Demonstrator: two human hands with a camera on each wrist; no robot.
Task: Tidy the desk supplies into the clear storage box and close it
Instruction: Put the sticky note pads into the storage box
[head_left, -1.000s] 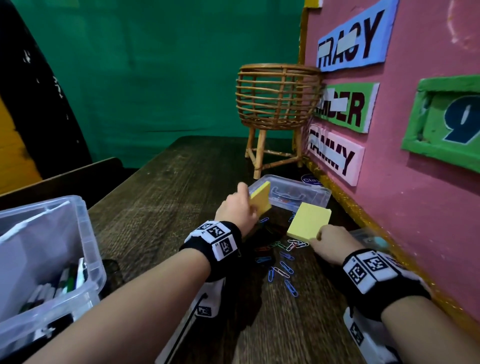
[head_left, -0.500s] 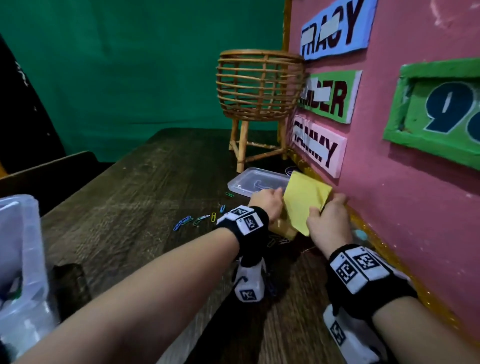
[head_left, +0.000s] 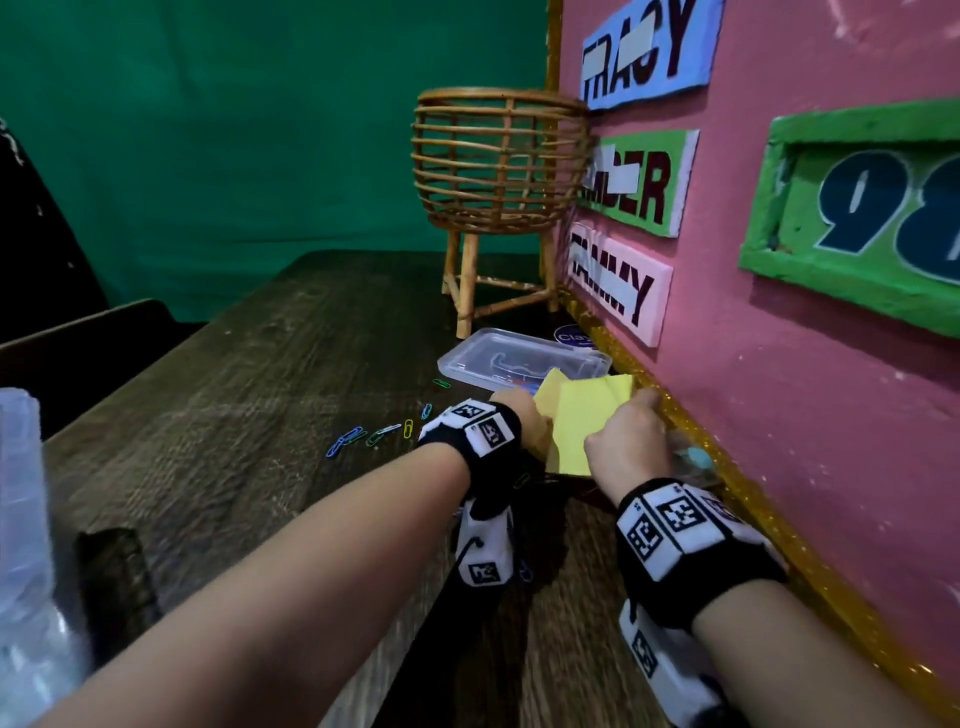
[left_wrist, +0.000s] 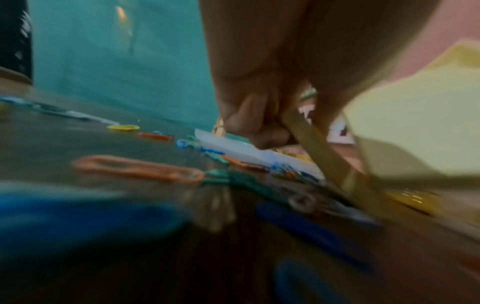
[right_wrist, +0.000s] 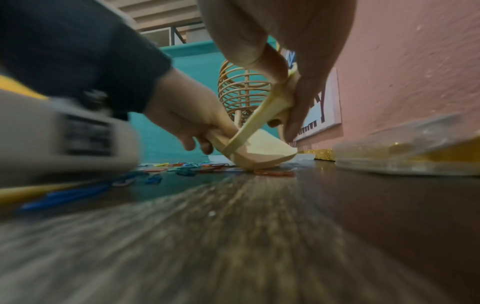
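Two yellow sticky-note pads (head_left: 576, 421) are pressed together just above the wooden desk, close to the pink wall. My left hand (head_left: 527, 423) grips the left pad (right_wrist: 221, 142) from the side with curled fingers. My right hand (head_left: 636, 413) pinches the other pad (right_wrist: 270, 102) between thumb and fingers, tilted on edge. Coloured paper clips (head_left: 363, 434) lie scattered on the desk to the left of and under my hands. The big clear storage box (head_left: 21, 519) shows at the far left edge, open.
A shallow clear plastic tray (head_left: 514, 358) lies just beyond the pads. Behind it a rattan basket on legs (head_left: 498, 161) stands on the desk. A small clear case (right_wrist: 405, 152) rests against the pink wall to my right. A dark object (head_left: 114, 577) lies near the box.
The two pads were apart a second ago. My hands have brought them together and lowered them toward the desk by the wall.
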